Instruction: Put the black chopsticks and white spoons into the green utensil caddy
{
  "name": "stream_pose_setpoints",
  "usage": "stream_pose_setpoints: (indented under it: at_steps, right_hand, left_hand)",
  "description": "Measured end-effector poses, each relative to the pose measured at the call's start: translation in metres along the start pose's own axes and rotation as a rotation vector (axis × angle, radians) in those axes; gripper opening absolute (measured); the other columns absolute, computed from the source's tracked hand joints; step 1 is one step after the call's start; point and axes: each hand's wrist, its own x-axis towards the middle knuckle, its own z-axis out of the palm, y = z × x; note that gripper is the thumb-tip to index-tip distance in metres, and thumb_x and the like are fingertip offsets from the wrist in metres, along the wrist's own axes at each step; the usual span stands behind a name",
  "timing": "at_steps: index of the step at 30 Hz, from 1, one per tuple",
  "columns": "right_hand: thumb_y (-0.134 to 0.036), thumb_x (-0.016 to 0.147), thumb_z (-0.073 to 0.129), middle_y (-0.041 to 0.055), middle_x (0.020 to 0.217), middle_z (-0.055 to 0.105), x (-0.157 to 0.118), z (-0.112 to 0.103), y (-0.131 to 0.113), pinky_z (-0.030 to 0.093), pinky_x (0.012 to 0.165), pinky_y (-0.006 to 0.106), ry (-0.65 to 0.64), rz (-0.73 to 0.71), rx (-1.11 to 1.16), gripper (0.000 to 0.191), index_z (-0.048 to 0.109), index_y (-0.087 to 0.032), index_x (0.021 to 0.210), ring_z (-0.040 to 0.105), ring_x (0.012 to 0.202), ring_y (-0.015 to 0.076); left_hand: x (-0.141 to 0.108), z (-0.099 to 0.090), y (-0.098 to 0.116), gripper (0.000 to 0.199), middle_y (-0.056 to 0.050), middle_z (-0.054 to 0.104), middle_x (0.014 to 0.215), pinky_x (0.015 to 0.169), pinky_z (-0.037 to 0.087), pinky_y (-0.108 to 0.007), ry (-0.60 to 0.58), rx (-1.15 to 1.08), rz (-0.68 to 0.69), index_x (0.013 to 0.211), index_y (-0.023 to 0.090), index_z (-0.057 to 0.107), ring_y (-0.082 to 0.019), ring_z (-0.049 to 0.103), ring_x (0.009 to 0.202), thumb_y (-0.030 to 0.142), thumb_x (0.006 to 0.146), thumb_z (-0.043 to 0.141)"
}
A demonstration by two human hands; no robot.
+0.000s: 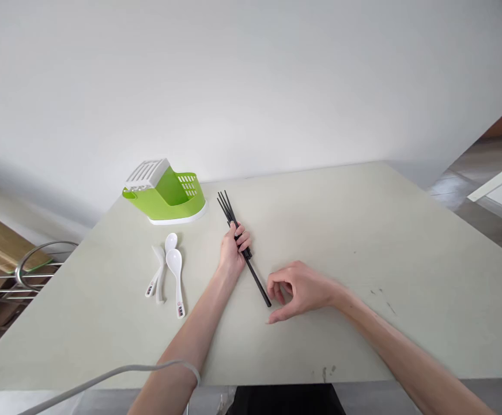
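Observation:
My left hand (234,248) is wrapped round a bundle of black chopsticks (226,206), whose thin ends fan out above the fist. One chopstick (259,285) sticks out much farther than the others at the lower end. Close to that end is my right hand (296,288), its thumb and fingers curved apart with nothing between them. Three white spoons (174,265) lie to the left of my left forearm, two of them crossing. Behind the spoons stands a green and white utensil holder (168,202) with a slotted white top and a perforated basket side.
The pale table (341,219) reaches back to a white wall (251,86). A grey cable (116,372) passes over my left forearm. Off the table's left side is a wire rack (30,274) with a wooden board (4,242).

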Motion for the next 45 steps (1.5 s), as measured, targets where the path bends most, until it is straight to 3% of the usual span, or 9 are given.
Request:
stream_pose_setpoints:
  at_steps: [11,18,22,25,29,34,40,42,45]
  right_hand:
    - [-0.037,0.086,0.079,-0.0049,0.068,0.068,0.004,0.01,0.014,0.043,0.062,0.024,0.12,-0.043,-0.017,0.02,0.069,-0.023,0.075,0.058,0.062,0.0109]
    - [-0.039,0.091,0.073,-0.0042,0.069,0.067,0.009,0.019,0.023,0.042,0.062,0.025,0.252,0.022,-0.029,0.023,0.068,-0.022,0.076,0.056,0.062,0.0108]
    - [-0.044,0.089,0.076,-0.0037,0.068,0.067,0.009,0.019,0.022,0.041,0.06,0.025,0.243,0.042,0.029,0.027,0.068,-0.022,0.076,0.054,0.06,0.011]
    - [-0.047,0.089,0.075,-0.0039,0.062,0.063,0.008,0.015,0.018,0.039,0.055,0.025,0.209,0.052,0.129,0.03,0.066,-0.022,0.075,0.049,0.055,0.0106]
    - [-0.048,0.097,0.065,-0.0026,0.062,0.065,0.008,0.008,0.015,0.039,0.053,0.025,0.245,0.075,0.212,0.036,0.063,-0.021,0.072,0.048,0.051,0.0105]
    - [-0.05,0.101,0.058,-0.0014,0.065,0.067,0.011,0.004,0.02,0.041,0.057,0.026,0.389,0.107,0.167,0.04,0.061,-0.022,0.072,0.051,0.055,0.012]
    - [-0.048,0.101,0.057,-0.0014,0.068,0.068,0.011,0.005,0.023,0.043,0.061,0.028,0.444,0.101,0.092,0.037,0.062,-0.023,0.075,0.053,0.058,0.0132]
    - [-0.045,0.1,0.059,-0.0014,0.071,0.069,0.011,0.007,0.024,0.044,0.062,0.028,0.433,0.087,0.034,0.03,0.064,-0.023,0.08,0.056,0.061,0.014]
    - [-0.04,0.098,0.06,-0.0012,0.074,0.069,0.011,0.009,0.025,0.045,0.064,0.028,0.405,0.055,-0.069,0.021,0.066,-0.023,0.086,0.058,0.065,0.0146]
  left_hand:
    - [-0.01,0.003,-0.005,0.027,0.008,0.036,0.065,0.032,0.021,-0.014,0.007,-0.014,-0.012,0.09,0.015,0.052,-0.002,0.029,0.04,0.023,0.112,0.039]
    - [-0.03,0.003,-0.022,0.022,0.008,0.036,0.067,0.035,0.026,-0.013,-0.017,0.124,-0.01,0.09,0.015,0.052,-0.002,0.03,0.043,0.026,0.108,0.053]
    - [-0.045,-0.004,-0.02,0.024,0.008,0.038,0.069,0.036,0.028,-0.012,-0.046,0.242,-0.032,0.093,0.016,0.054,-0.002,0.031,0.045,0.033,0.1,0.068]
    - [-0.06,-0.009,-0.01,0.036,0.008,0.041,0.071,0.039,0.033,-0.014,-0.063,0.465,-0.054,0.095,0.018,0.054,-0.003,0.036,0.047,0.046,0.092,0.075]
    - [-0.075,-0.014,0.006,0.046,0.009,0.045,0.069,0.044,0.042,-0.021,-0.096,0.931,-0.085,0.091,0.021,0.049,-0.006,0.043,0.047,0.062,0.091,0.069]
    - [-0.089,-0.011,0.013,0.037,0.001,0.066,0.066,0.054,0.047,-0.028,-0.158,1.544,-0.023,0.084,0.025,0.04,-0.016,0.062,0.05,0.055,0.105,0.043]
    - [-0.1,0.003,-0.003,0.031,-0.01,0.073,0.078,0.07,0.046,-0.036,0.071,2.319,0.177,0.099,0.021,0.054,-0.029,0.072,0.075,0.039,0.11,0.031]
    - [-0.1,0.0,-0.007,0.037,-0.013,0.072,0.083,0.072,0.047,-0.038,0.112,2.4,0.224,0.103,0.019,0.058,-0.031,0.072,0.08,0.038,0.11,0.027]
    - [-0.099,-0.011,-0.008,0.034,-0.013,0.069,0.091,0.081,0.048,-0.039,0.079,2.279,0.401,0.094,0.02,0.061,-0.03,0.068,0.09,0.033,0.109,0.033]
